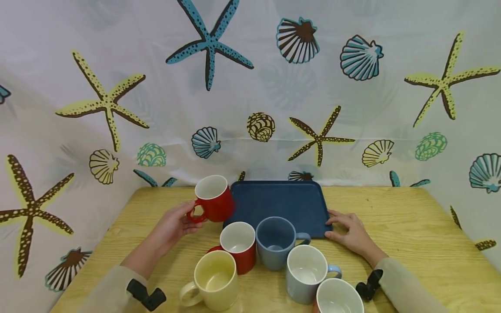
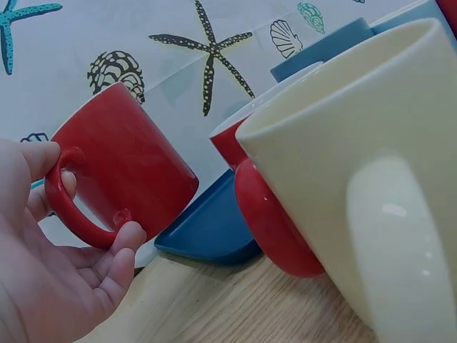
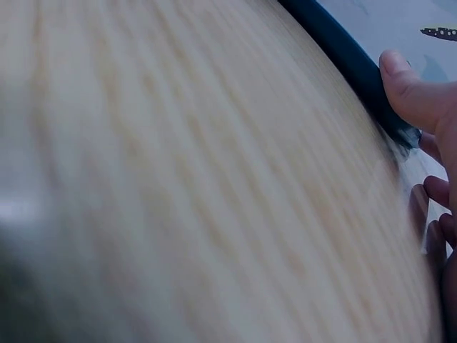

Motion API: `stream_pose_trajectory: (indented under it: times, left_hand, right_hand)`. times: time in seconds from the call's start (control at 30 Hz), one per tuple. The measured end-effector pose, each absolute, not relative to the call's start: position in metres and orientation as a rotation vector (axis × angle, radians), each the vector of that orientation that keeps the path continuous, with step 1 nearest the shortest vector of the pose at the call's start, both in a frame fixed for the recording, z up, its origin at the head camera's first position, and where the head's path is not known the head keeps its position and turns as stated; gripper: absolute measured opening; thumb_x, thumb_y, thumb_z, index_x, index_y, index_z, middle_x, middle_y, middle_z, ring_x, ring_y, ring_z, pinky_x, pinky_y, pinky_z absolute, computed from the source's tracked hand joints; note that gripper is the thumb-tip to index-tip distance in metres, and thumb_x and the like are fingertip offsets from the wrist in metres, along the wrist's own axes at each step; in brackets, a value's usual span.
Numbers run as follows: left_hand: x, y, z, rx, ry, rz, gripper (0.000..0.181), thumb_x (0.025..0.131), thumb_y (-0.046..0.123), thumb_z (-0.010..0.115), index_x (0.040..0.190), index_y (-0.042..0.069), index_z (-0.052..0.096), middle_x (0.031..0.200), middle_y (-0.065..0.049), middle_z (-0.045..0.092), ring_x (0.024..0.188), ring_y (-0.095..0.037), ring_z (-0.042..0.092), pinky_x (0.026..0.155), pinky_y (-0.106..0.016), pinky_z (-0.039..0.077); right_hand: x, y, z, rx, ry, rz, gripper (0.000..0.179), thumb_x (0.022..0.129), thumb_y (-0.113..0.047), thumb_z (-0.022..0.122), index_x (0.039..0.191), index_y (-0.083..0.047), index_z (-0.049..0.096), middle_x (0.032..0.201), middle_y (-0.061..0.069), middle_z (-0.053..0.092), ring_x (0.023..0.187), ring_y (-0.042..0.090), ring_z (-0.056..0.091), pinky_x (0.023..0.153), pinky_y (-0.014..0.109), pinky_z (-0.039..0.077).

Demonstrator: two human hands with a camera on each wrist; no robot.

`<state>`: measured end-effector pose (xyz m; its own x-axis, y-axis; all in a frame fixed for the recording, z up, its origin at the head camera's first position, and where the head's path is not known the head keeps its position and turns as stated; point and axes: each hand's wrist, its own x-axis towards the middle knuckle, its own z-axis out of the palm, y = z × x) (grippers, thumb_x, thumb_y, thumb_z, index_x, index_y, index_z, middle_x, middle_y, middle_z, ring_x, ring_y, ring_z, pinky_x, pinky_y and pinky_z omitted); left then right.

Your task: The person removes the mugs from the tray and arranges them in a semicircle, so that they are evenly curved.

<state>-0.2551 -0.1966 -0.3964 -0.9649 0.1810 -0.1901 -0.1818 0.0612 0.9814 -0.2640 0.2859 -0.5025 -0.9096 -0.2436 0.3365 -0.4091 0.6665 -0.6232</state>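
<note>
My left hand (image 1: 177, 221) grips a red mug (image 1: 220, 204) by its handle, with thumb and fingers around it. The mug, white inside, is raised and tilted beside the left end of a dark blue tray (image 1: 279, 200). In the left wrist view, the handle's loop sits between the thumb and fingers of the left hand (image 2: 78, 250). My right hand (image 1: 349, 230) holds the tray's right edge by its near corner, thumb and fingertips at the rim. In the right wrist view, the thumb (image 3: 410, 89) overlaps the tray's rim (image 3: 343, 61).
In front of the tray stand a second red mug (image 1: 246, 261), a blue mug (image 1: 274, 254), a yellow mug (image 1: 219, 289), a pale blue mug (image 1: 301, 284) and a white-lined mug (image 1: 338, 300). A patterned cloth (image 1: 242, 100) hangs behind the wooden table (image 1: 391, 221).
</note>
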Motion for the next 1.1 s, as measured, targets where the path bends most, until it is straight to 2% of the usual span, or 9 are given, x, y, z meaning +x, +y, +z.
stream_pose_trajectory:
  times: [0.33,0.6,0.87,1.1]
  left_hand:
    - [-0.235,-0.214,-0.392,0.03,1.934,2.121,0.03,0.096,0.041,0.047,0.082,0.015,0.048,0.095,-0.008,0.061,0.093,-0.023,0.063,0.082,-0.031,0.047]
    - [-0.219,-0.226,-0.394,0.011,1.926,2.137,0.03,0.097,0.039,0.047,0.079,0.014,0.048,0.094,-0.005,0.066,0.088,-0.02,0.064,0.08,-0.03,0.048]
    - [-0.204,-0.235,-0.397,-0.036,1.915,2.168,0.031,0.098,0.038,0.046,0.078,0.014,0.049,0.094,-0.004,0.065,0.087,-0.021,0.065,0.079,-0.031,0.048]
    - [-0.188,-0.243,-0.4,-0.076,1.943,2.188,0.031,0.098,0.035,0.045,0.075,0.015,0.049,0.087,-0.003,0.065,0.083,-0.019,0.064,0.078,-0.03,0.05]
  right_hand:
    - [-0.265,0.285,-0.502,0.509,-2.669,1.117,0.031,0.078,-0.036,0.074,0.103,-0.018,0.068,0.139,0.006,0.046,0.103,0.02,0.04,0.087,0.048,0.029]
    - [-0.265,0.285,-0.503,0.511,-2.668,1.113,0.03,0.078,-0.036,0.074,0.103,-0.019,0.068,0.14,0.005,0.045,0.103,0.02,0.041,0.087,0.047,0.029]
    - [-0.266,0.285,-0.503,0.524,-2.656,1.11,0.03,0.078,-0.035,0.074,0.103,-0.018,0.068,0.139,0.007,0.046,0.103,0.022,0.041,0.087,0.048,0.027]
    - [-0.266,0.285,-0.503,0.532,-2.655,1.106,0.03,0.078,-0.034,0.075,0.102,-0.018,0.068,0.138,0.008,0.046,0.099,0.02,0.041,0.085,0.046,0.028]
